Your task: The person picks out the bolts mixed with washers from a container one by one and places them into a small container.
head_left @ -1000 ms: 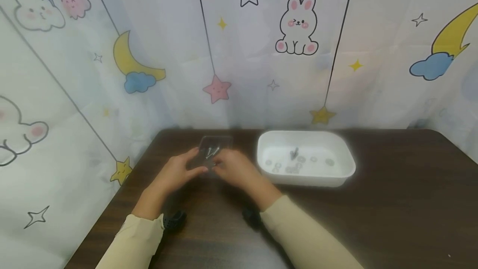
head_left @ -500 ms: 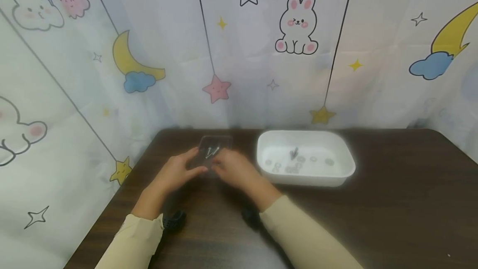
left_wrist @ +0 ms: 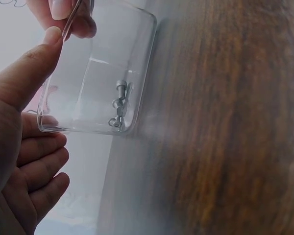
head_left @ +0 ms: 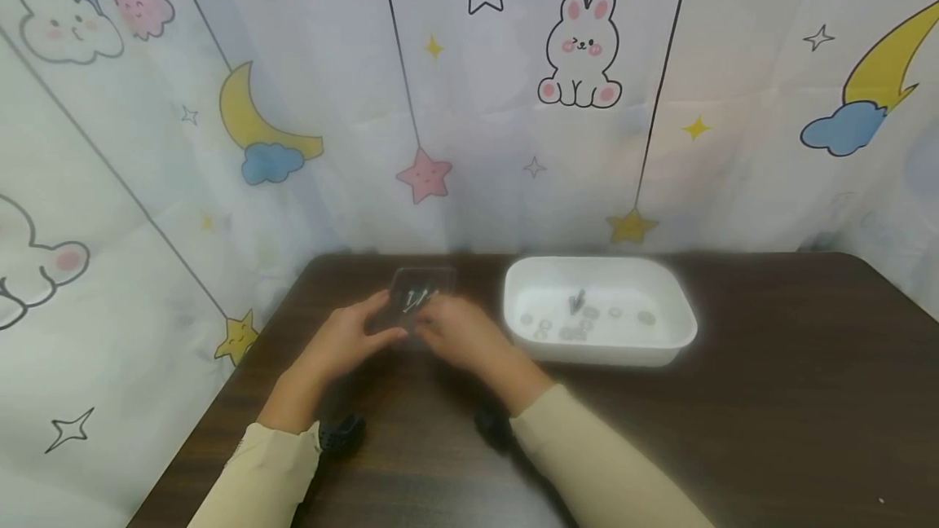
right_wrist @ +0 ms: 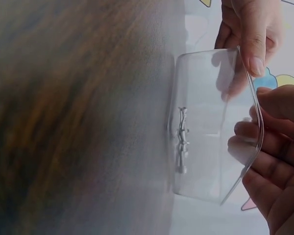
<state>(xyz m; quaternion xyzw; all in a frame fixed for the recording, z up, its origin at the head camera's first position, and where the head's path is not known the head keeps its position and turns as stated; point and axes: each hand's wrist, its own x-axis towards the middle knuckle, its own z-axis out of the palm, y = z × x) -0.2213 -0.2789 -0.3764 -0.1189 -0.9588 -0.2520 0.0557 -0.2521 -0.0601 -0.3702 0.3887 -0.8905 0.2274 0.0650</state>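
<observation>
A small clear plastic box [head_left: 425, 270] stands on the dark wooden table, with several small silver bolts [left_wrist: 119, 100] lying on its bottom. My left hand [head_left: 337, 341] holds the box at its left side, thumb on the near rim and fingers spread along the outer wall. The right hand [head_left: 465, 332] reaches over the box's right part with curled fingers. In the right wrist view, its fingertips [right_wrist: 242, 130] show through the clear wall, dipping below the rim. Whether they pinch a bolt or the rim is hidden.
Right of the box stands a white plastic tub [head_left: 594, 353] holding several pale washers [head_left: 645, 318] and a few bolts [head_left: 577, 301]. Dark wristbands sit on both wrists. A white curtain [head_left: 477, 104] with cartoon prints hangs behind and left of the table [head_left: 778, 398].
Both hands and the box stay almost in place. A bolt end beside the right hand's knuckles shows slightly more than before. The head view has shifted very slightly.
</observation>
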